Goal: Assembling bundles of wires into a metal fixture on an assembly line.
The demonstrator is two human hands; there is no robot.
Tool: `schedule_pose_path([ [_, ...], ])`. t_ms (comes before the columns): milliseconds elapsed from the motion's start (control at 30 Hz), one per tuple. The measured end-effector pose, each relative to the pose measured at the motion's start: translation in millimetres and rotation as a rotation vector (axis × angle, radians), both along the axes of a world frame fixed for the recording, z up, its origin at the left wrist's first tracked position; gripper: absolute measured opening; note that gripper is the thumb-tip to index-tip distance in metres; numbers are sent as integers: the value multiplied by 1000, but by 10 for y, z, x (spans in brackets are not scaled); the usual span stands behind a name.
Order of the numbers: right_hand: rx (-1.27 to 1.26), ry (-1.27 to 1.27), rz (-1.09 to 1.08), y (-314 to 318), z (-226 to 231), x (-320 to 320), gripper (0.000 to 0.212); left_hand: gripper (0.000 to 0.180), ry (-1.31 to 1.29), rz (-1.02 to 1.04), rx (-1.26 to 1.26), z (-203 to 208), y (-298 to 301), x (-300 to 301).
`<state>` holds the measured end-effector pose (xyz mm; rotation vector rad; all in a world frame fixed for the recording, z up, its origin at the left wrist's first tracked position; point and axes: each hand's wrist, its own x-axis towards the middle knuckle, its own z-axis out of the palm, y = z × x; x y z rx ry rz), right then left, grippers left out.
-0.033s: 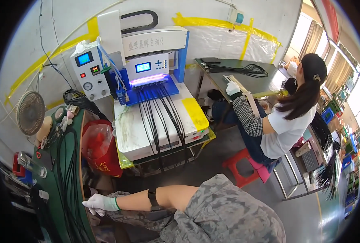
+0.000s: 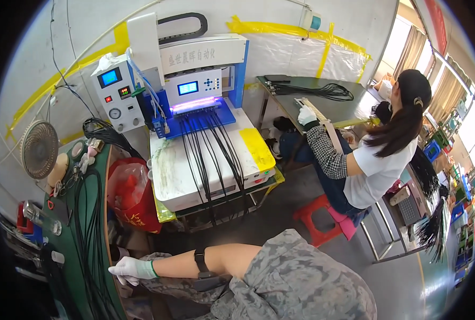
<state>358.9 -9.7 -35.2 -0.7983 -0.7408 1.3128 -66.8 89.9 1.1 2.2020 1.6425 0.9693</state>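
My right hand (image 2: 132, 270), in a white glove with a green cuff, is at the edge of the green table (image 2: 108, 170) on the left. Its fingers are curled together, pointing left and down. Whatever they may hold is hidden. A black band (image 2: 200, 262) circles that forearm. Beside the hand, a bundle of black cables (image 2: 89, 242) lies along the tabletop. My left hand does not show. Ahead stands a white and blue machine (image 2: 203, 56) with a glowing purple strip. Several black cables (image 2: 208, 154) hang from its blue bed over the white base.
A small fan (image 2: 40, 149), a glass bottle (image 2: 41, 217) and a red bag (image 2: 133, 197) are around the left table. To the right, a co-worker (image 2: 379, 154) sits on a red stool (image 2: 317, 221), a gloved hand on a long pale strip (image 2: 321, 118) at a dark table (image 2: 301, 88).
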Motion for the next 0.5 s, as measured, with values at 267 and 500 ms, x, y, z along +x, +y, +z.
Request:
schedule_pose_path([
  [267,31,-140,161,49,98,-135,55,42,-8,-34,-13,126,-53,118],
  [500,28,125,207,217,4,-156,46,42,-7,-56,-13,42,40,7],
])
